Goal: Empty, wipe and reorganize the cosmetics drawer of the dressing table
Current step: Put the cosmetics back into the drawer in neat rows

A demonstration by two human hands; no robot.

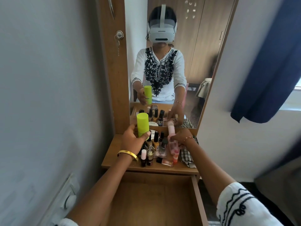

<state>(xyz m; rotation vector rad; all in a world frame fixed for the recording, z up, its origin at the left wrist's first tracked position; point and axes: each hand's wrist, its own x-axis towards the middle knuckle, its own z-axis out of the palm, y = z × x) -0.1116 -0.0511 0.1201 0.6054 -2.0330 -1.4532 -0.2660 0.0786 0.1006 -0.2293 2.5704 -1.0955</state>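
left hand: raised over the left part of the tabletop, fingers curled round the lower half of an upright lime-green bottle; a gold bangle sits on the wrist.
right hand: reaches over the right part of the tabletop, fingers closed round a pink bottle that tilts with its cap toward the mirror.
drawer: pulled out below the tabletop edge, between the two forearms, its wooden bottom bare.
tabletop: a cluster of small cosmetics bottles stands and lies in the middle.
checked cloth: crumpled at the right edge of the tabletop, just beside the bottles, under the right wrist.
mirror: reflects both hands and the bottles.
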